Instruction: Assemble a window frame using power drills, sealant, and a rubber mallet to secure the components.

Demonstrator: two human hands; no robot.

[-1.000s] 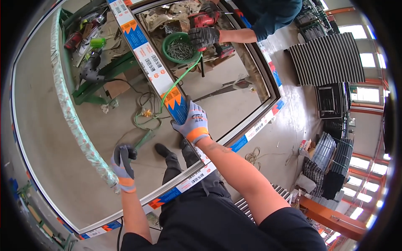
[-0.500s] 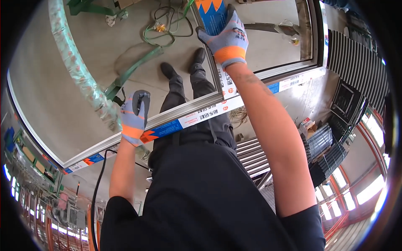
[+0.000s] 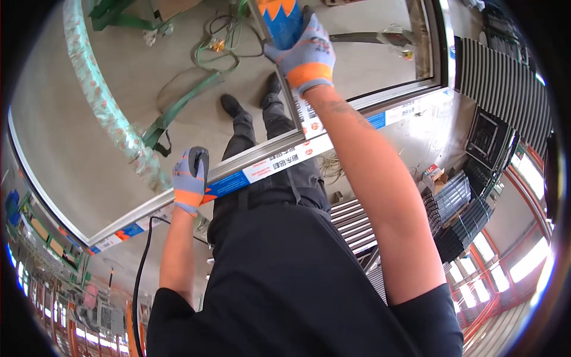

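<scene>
A large metal window frame (image 3: 256, 163) with blue, white and orange protective film lies level in front of me. My left hand (image 3: 189, 185), in a grey and orange glove, is closed on a black tool handle (image 3: 200, 159) set against the frame's near bar. My right hand (image 3: 304, 52), gloved the same way, grips the frame's cross bar (image 3: 279, 21) where it runs away from me. My legs and black shoes (image 3: 231, 106) show through the open frame.
A long roll wrapped in greenish film (image 3: 101, 101) leans across the left of the frame. Green straps (image 3: 190, 95) and cables lie on the concrete floor. Stacked grey metal profiles (image 3: 455, 199) stand at the right. A black cable (image 3: 141, 262) hangs by my left arm.
My view has tipped down toward my body, so the frame and both hands sit higher in the picture. The other person at the far end is out of view. Both grips are unchanged.
</scene>
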